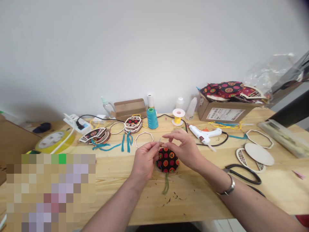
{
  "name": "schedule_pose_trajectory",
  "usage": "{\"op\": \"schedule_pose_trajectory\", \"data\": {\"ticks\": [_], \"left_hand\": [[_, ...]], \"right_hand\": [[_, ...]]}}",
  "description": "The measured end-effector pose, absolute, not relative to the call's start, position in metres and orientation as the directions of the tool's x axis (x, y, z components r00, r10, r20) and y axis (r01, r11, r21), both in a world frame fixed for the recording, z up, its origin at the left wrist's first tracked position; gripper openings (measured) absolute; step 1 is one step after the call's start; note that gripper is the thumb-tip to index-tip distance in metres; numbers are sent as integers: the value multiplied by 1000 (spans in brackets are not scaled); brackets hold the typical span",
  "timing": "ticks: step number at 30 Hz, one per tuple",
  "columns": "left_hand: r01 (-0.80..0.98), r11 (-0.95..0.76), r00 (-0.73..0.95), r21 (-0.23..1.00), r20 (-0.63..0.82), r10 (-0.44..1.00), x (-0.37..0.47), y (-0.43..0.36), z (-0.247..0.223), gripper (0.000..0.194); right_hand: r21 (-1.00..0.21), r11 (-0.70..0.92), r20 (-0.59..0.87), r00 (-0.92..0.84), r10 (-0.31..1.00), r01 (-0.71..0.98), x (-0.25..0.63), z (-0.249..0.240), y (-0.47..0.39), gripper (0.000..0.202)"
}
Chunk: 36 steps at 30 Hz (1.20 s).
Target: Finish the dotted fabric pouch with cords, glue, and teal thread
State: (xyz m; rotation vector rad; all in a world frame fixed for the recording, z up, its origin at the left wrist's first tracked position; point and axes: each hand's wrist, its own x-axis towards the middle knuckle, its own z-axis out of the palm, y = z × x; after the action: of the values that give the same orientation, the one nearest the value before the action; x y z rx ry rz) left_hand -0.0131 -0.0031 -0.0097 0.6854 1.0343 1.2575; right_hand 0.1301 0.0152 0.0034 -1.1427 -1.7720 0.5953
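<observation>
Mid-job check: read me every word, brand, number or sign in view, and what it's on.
No text is readable.
White label on the cardboard box: printed, too small.
Tape roll, core print: blurred.
Glue gun, small dark label: too small.
Round patterned cloth piece: no lettering seen.

Round black fabric piece (167,161), printed with red, orange and pink circular motifs; patterned face toward the viewer, upper edge partly hidden. At the lower edge, olive-green cord (165,184) in two slack strands, trailing toward the near side of the pale wooden tabletop (190,198). Contact between fabric and wood not discernible.
</observation>
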Motion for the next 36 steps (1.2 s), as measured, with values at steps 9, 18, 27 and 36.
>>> {"op": "schedule_pose_trajectory", "data": {"ticks": [9,18,27,36], "left_hand": [[-444,238,8,864,-261,965,-18,-1,-13,23],[-448,277,114,850,-253,961,-13,-5,-10,20],[-393,261,141,881,-223,965,-14,-6,-10,20],[-331,216,139,919,-179,974,-13,-8,-11,19]], "right_hand": [[-718,657,462,-547,698,230,134,23,5,11],[-815,511,445,-270,854,273,137,8,19,9],[-864,389,342,-193,920,320,134,5,22,12],[-906,267,223,-164,961,330,134,5,21,16]]}}
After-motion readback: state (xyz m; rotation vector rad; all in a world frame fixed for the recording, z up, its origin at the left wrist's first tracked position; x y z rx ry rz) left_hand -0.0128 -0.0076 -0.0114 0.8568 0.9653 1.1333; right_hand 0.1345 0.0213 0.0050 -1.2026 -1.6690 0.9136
